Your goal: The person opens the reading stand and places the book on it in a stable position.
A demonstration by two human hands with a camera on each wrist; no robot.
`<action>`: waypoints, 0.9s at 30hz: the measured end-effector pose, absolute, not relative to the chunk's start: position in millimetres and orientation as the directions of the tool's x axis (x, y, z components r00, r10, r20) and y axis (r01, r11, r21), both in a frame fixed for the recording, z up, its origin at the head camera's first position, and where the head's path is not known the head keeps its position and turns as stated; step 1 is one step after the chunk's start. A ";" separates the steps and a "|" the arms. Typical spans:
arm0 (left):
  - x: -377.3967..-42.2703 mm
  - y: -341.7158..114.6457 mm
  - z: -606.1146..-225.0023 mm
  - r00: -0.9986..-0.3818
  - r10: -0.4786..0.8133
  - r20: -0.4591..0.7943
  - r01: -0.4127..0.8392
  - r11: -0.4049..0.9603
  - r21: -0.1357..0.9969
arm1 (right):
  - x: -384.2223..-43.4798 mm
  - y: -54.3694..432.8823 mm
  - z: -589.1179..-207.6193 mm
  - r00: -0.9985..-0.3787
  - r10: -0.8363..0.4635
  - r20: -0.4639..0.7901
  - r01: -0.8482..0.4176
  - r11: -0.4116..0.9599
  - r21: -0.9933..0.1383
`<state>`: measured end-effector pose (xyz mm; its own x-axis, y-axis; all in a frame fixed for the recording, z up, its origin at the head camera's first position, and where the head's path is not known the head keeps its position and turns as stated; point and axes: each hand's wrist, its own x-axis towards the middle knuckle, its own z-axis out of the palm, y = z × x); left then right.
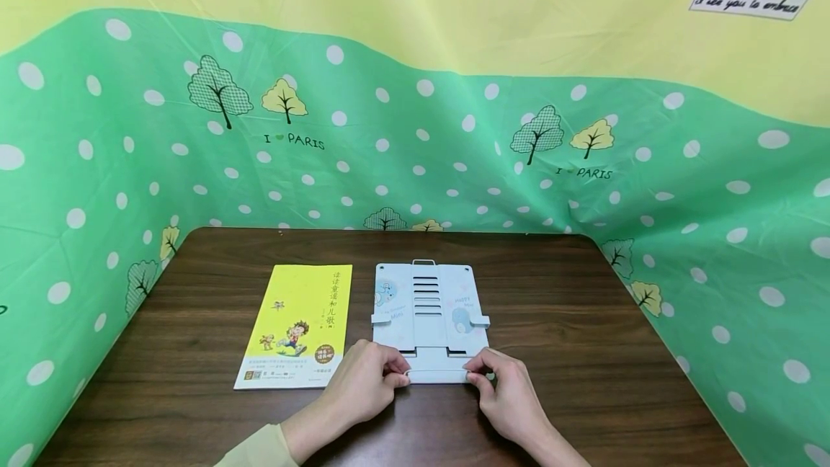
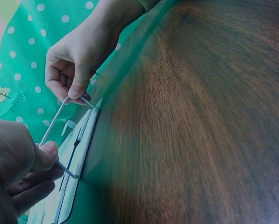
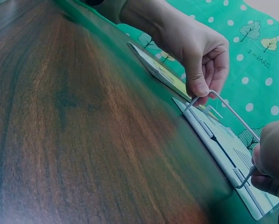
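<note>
A light blue folding book stand [image 1: 402, 336] with slots down its middle and cartoon prints lies flat on the table. From its near edge a thin wire support [image 2: 54, 120] is swung up, standing at an angle off the panel. My left hand [image 1: 363, 380] pinches one corner of this wire between thumb and fingers. At the opposite corner, my right hand [image 1: 509, 388] pinches it the same way. The right wrist view shows the wire bar [image 3: 235, 112] stretching between both hands, its lower ends meeting the stand. Two small page clips [image 1: 480, 321] sit at the stand's sides.
A yellow children's book [image 1: 298, 308] lies left of the stand, close to my left hand. The dark wooden table [image 1: 583, 323] extends to both sides. Green and yellow printed fabric [image 1: 421, 107] hangs behind and around it.
</note>
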<state>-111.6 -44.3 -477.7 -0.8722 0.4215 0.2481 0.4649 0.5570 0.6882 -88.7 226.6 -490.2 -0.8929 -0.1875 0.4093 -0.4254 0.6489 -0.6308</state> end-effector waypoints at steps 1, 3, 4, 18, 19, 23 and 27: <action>-111.7 -44.5 -478.1 -0.872 0.423 0.245 0.463 0.555 0.691 | -88.7 227.0 -489.8 -0.895 -0.190 0.403 -0.423 0.648 -0.634; -111.9 -45.0 -479.0 -0.872 0.428 0.238 0.460 0.550 0.696 | -88.6 228.5 -489.2 -0.895 -0.202 0.398 -0.428 0.642 -0.636; -112.0 -45.4 -479.4 -0.871 0.430 0.236 0.459 0.547 0.699 | -88.5 229.3 -488.8 -0.893 -0.210 0.399 -0.434 0.637 -0.637; -114.5 -54.4 -478.5 -0.862 0.464 0.204 0.428 0.453 0.782 | -89.5 239.9 -483.6 -0.898 -0.215 0.383 -0.435 0.559 -0.706; -114.8 -54.9 -478.2 -0.862 0.465 0.204 0.427 0.449 0.785 | -89.4 240.9 -483.2 -0.901 -0.210 0.379 -0.429 0.558 -0.710; -115.0 -57.6 -477.1 -0.865 0.460 0.201 0.418 0.439 0.795 | -89.8 245.1 -482.2 -0.910 -0.198 0.364 -0.411 0.553 -0.725; -115.6 -60.8 -476.2 -0.875 0.443 0.195 0.399 0.433 0.808 | -91.3 249.9 -481.4 -0.919 -0.178 0.352 -0.390 0.549 -0.740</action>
<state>-115.6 -60.8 -476.2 -0.8751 0.4428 0.1954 0.3994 0.4328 0.8082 -91.3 249.9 -481.4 -0.9189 -0.1779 0.3521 -0.3897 0.5487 -0.7397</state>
